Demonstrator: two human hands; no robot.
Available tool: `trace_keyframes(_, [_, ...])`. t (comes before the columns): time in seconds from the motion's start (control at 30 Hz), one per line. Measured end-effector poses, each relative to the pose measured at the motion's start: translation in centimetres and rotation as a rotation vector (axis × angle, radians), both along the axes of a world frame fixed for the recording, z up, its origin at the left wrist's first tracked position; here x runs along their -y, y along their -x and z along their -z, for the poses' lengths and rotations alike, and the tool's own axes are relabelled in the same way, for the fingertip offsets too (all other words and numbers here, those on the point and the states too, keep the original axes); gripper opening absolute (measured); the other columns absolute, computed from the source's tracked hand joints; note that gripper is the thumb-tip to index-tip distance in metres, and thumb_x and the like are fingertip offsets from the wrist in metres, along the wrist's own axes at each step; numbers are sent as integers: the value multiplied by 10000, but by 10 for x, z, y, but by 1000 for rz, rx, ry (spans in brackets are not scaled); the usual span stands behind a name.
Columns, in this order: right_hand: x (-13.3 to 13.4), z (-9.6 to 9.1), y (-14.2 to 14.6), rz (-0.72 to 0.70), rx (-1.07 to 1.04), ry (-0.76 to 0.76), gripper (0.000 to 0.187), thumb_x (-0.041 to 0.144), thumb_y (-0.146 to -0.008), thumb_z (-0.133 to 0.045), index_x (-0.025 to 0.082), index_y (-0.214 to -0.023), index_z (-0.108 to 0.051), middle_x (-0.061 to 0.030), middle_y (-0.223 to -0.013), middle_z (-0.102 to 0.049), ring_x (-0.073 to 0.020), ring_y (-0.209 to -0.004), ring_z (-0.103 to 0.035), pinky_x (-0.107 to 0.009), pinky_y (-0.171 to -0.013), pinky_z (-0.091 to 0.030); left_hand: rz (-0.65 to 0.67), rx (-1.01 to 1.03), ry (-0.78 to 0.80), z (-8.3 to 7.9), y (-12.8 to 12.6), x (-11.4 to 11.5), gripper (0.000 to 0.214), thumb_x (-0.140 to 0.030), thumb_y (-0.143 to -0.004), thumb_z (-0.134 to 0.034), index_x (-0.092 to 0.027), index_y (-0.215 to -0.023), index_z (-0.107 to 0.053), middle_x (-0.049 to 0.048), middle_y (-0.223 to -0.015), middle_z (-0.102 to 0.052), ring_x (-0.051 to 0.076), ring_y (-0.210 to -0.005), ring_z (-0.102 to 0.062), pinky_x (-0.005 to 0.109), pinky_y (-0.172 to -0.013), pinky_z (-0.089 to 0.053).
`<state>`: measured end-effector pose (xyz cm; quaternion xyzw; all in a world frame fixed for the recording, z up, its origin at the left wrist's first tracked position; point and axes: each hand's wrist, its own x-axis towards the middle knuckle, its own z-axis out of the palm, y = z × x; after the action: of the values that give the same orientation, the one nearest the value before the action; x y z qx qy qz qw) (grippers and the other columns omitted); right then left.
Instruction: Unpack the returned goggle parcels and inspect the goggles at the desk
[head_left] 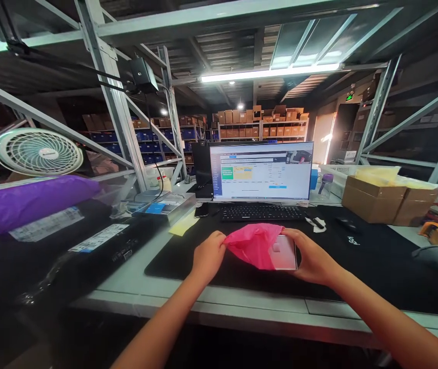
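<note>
Desk edge (249, 310): 6 o'clock, if you call the pink bag (255, 246) the middle of the clock and 12 is straight ahead.
Left hand (209, 253): over at 9, fingers closed in a pinch on the bag's end. I'd hang on firmly there so the bag doesn't just slide along with the box (286, 253).
Right hand (313, 256): at 3, half curled, thumb and fingers spread around the box's outer end. Decent grip imo. I'd push from the flat end and get the fingertips off the sides as the bag's mouth gets near them.
Box: whitish, partly in the bag, bare end poking out toward 3. Go straight, a tilted corner could snag.
Pink bag: loose and wrinkled around the box's 9 o'clock part. Can't tell how deep the box sits. Thin stuff by the look of it, so small shoves beat one big one.
Black mat (388, 277): underneath, with the mouse (345, 224) off at 2. Handy backing if you need to rest the box.
Keyboard (263, 213): 12, just past the bag. Mind your knuckles.
Screen (261, 174): 12 again, behind the keyboard, lit up.
</note>
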<state>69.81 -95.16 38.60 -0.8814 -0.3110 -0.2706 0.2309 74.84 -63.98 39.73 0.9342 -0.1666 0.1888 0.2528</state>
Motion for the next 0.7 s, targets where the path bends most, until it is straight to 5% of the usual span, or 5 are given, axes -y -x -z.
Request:
trace_keyframes(0.17, [5,-3,-1,-33,-1,-25,814,207,-678,-737,232,-1388,-339,-160,-1385,-486,-340,-1263,-532,-485,-1033,-480,25,-23,3,2,-6,7,284,-214,-955,-428,-213,-756,-631,12,-905,-654,163,-831,-622,242,-656,-390])
trace_keyframes(0.27, [5,-10,-6,-29,-6,-23,792,196,-655,-721,206,-1359,-359,-162,-1326,-507,-337,-1215,-552,-473,-1014,-483,52,-15,64,1,3,15,223,-315,-980,-440,-216,-1040,-631,47,-1064,-656,181,-932,-639,270,-768,-474])
trace_keyframes(0.4, [2,-13,-9,-16,9,-16,813,194,-639,-722,194,-1366,-360,-169,-1338,-483,-348,-1237,-530,-481,-1028,-469,125,250,45,-4,20,24,782,-493,-790,-755,-236,-1426,-380,141,-1507,-394,285,-1277,-521,421,-1021,-477])
trace_keyframes(0.5, [1,-10,-8,-26,15,-9,826,181,-656,-727,224,-1385,-341,-163,-1355,-467,-346,-1255,-518,-500,-1039,-466,200,414,-190,-7,23,31,763,-415,-684,-874,-251,-1333,-509,153,-1518,-389,354,-1318,-484,505,-1043,-472])
trace_keyframes(0.7, [3,-8,-8,-46,16,-17,868,152,-641,-740,246,-1399,-328,-152,-1359,-461,-341,-1259,-521,-507,-1047,-477,290,602,-399,-10,10,46,488,-240,-738,-835,-145,-1157,-603,148,-1229,-620,283,-1079,-616,451,-975,-515])
